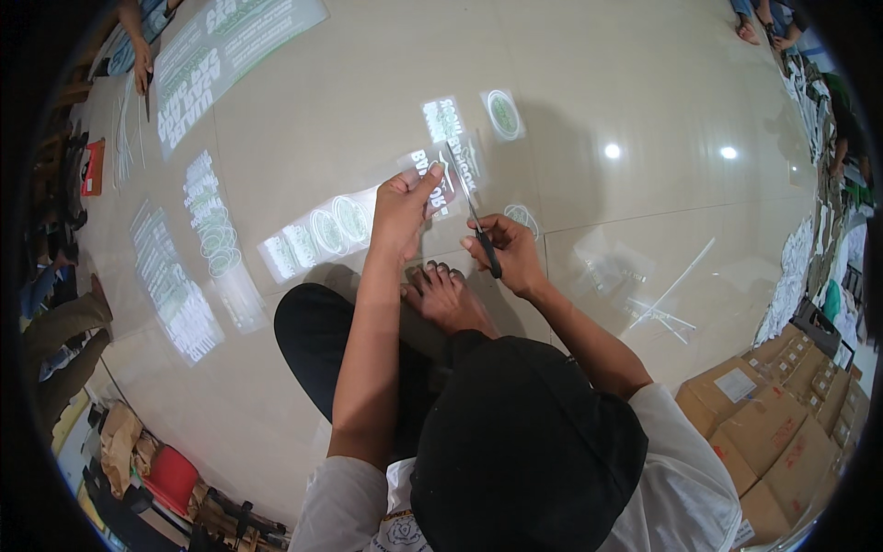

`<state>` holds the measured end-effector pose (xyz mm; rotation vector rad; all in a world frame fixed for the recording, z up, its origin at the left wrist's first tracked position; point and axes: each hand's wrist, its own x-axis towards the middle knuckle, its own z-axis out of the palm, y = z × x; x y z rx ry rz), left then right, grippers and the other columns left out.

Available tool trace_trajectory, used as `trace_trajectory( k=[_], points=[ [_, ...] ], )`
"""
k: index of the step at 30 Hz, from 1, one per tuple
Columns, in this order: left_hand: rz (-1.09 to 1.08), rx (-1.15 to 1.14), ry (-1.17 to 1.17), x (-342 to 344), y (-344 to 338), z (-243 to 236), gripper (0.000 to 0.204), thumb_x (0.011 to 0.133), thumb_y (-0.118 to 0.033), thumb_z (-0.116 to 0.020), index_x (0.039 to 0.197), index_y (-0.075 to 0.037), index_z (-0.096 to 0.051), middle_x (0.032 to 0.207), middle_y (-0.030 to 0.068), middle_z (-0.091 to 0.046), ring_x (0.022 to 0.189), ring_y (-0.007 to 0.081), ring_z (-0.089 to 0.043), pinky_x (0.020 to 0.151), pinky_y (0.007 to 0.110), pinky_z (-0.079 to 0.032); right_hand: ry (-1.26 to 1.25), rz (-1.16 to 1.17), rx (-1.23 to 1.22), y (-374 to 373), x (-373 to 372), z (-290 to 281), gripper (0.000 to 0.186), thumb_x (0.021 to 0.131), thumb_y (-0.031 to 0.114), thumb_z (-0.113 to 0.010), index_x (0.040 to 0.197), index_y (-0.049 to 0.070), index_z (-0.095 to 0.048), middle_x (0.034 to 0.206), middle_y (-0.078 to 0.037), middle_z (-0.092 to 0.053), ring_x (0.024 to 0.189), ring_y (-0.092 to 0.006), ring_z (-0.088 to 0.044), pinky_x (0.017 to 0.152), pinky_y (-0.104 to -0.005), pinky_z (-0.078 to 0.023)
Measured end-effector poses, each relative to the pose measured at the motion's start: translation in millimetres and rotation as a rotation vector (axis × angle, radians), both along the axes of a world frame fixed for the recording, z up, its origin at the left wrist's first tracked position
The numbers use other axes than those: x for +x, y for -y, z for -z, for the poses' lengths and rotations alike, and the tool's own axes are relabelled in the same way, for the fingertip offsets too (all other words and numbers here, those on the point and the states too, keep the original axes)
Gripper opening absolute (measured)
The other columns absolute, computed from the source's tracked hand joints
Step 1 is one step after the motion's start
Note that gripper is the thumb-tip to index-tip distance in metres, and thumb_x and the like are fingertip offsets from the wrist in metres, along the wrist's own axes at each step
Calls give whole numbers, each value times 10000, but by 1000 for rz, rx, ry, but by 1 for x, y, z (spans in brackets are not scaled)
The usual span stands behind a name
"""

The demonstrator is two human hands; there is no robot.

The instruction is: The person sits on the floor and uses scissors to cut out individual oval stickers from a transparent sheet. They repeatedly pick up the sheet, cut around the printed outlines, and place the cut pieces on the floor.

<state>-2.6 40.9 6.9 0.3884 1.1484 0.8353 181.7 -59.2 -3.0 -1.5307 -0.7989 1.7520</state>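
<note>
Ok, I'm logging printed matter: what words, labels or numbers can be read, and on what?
Wording left unquoted; it stands here:
Clear sheet, left hand: bold white lettering.
Large sheet, upper left: white lettering; smaller lines unreadable.
Strips, left side: white lettering.
Oval sticker: print too small.
Cardboard boxes: red print and white label, too blurred.
Shirt emblem: too small.

Head cam, L of pair, wide fisheye, upright, facing down, blk cap v. close, floor farther off

Brightly lit; twin glare spots on glossy floor; soft shadow; fisheye-bent edges.
</note>
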Motion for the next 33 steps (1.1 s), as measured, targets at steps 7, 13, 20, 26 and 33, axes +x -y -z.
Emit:
trace_trajectory(
  k=[7, 13, 20, 26, 33],
  points=[
    [-3, -4, 4, -1, -15, 8, 214, 1008, -167, -744, 1084, 33, -729, 1018, 61, -743, 871, 126, -703, 832, 285, -614, 2, 8, 55, -25, -6, 7, 424, 943, 256, -824, 1199, -38, -658, 809, -22, -644, 644, -67, -589, 591, -234, -487],
    [-5, -14, -16, -11, -34, 20, 209, 996, -173, -760, 1041, 27, -723, 991, 69, -739, 874, 141, -711, 830, 283, -614, -43, 44, 32, -56, -20, 18, 422, 930, 275, -838, 1168, -30, -669, 808, -20, -643, 631, -65, -585, 589, -231, -488],
    [7, -56, -17, -28, -53, 42, 193, 981, -181, -778, 984, -1, -707, 992, 75, -727, 897, 164, -723, 922, 323, -637, -54, 68, 8, -71, -36, 29, 375, 928, 280, -839, 1118, -4, -685, 804, -11, -647, 616, -56, -579, 573, -225, -501],
    [4, -74, -13, -28, -56, 44, 180, 991, -176, -766, 975, -7, -704, 988, 66, -729, 892, 143, -723, 884, 292, -637, -133, 89, -33, -74, -35, 29, 383, 929, 295, -831, 1131, 10, -671, 813, -18, -657, 634, -67, -599, 601, -229, -516],
    [10, -57, -12, -25, -51, 27, 182, 993, -171, -760, 1038, 2, -725, 998, 64, -743, 896, 139, -722, 871, 283, -627, -149, 58, -14, -74, -29, 27, 400, 926, 299, -831, 1151, 15, -663, 823, -25, -661, 644, -72, -604, 621, -230, -519]
  ],
)
